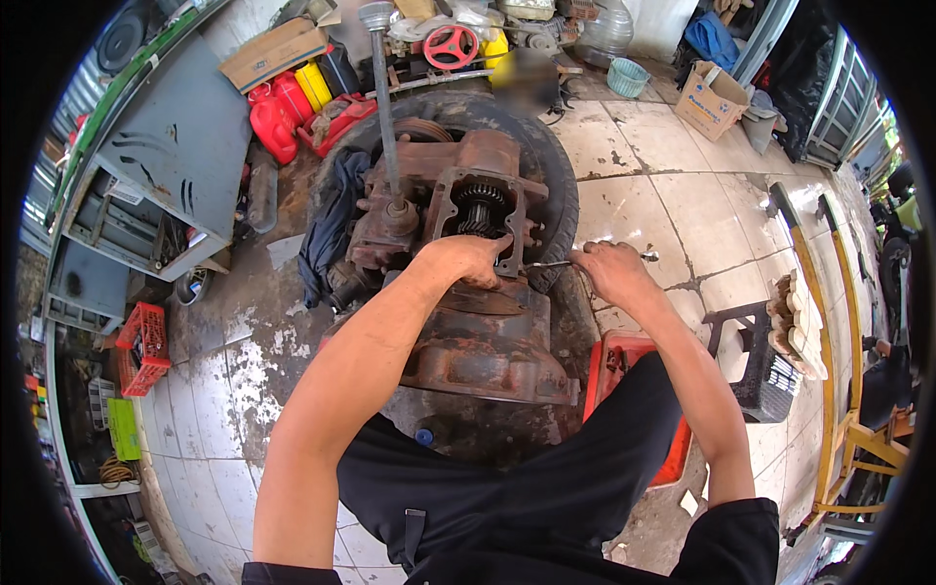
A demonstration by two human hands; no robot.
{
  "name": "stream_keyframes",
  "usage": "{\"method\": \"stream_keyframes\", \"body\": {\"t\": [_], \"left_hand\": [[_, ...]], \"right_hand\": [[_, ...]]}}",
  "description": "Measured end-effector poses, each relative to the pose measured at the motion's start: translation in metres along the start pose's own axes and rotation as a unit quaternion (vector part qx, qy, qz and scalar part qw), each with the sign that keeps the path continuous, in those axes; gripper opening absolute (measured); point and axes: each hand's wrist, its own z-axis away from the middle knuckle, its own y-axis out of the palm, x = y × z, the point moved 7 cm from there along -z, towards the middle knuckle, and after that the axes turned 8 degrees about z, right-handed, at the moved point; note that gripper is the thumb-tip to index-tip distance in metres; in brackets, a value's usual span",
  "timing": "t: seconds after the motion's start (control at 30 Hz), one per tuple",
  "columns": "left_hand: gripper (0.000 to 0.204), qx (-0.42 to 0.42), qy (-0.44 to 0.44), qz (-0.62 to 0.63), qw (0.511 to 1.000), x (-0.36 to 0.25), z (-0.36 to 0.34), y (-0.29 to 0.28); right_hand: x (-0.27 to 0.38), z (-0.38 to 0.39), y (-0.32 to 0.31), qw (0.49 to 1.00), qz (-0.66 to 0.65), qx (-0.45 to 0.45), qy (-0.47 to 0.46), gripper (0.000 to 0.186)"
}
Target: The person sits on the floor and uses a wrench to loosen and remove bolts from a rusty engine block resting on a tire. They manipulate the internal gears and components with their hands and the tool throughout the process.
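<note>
A rusty brown gearbox (468, 327) lies in front of me, with toothed gears (478, 210) showing through the rectangular opening in its top. My left hand (466, 261) rests at the near edge of that opening; its fingers are partly hidden against the casing. In my right hand (614, 271) is a slim silver wrench (548, 264), held roughly level. Its tip meets the casing's right side close to the opening, while the other end sticks out past my knuckles. A long metal gear lever (384, 117) rises from the casing's left part.
A big tyre (558, 161) lies under the gearbox, with dark cloth (334, 229) on its left. Right of my leg is a red tray (624, 356), then a black stool (746, 341). A grey metal cabinet (180, 146) and red jerrycans (278, 117) stand farther left.
</note>
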Motion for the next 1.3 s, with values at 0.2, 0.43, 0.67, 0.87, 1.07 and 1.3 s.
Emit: {"method": "stream_keyframes", "body": {"t": [0.2, 0.43, 0.67, 0.87, 1.07, 1.3], "left_hand": [[0.096, 0.028, -0.029, 0.014, 0.999, -0.012, 0.011, -0.007], [0.096, 0.027, -0.027, 0.006, 0.999, -0.010, 0.009, -0.005], [0.096, 0.012, -0.010, 0.009, 1.000, -0.009, 0.009, -0.005], [0.096, 0.021, -0.018, 0.007, 1.000, -0.016, 0.006, -0.005], [0.096, 0.026, -0.012, 0.000, 1.000, -0.004, -0.001, 0.001], [0.095, 0.033, -0.020, 0.024, 0.999, -0.020, 0.011, -0.010]], "right_hand": [[0.014, -0.026, -0.023, 0.997, 0.040, 0.071, -0.015, 0.011], [0.030, -0.047, -0.031, 0.992, 0.088, 0.085, -0.037, 0.020], [0.014, -0.026, 0.011, 0.995, -0.001, 0.098, 0.005, 0.021], [0.023, 0.012, 0.104, 0.984, -0.133, 0.098, 0.061, 0.055], [0.029, 0.019, 0.128, 0.972, -0.207, 0.039, 0.100, 0.058], [0.003, 0.018, 0.079, 0.981, -0.169, 0.040, 0.089, 0.043]]}}
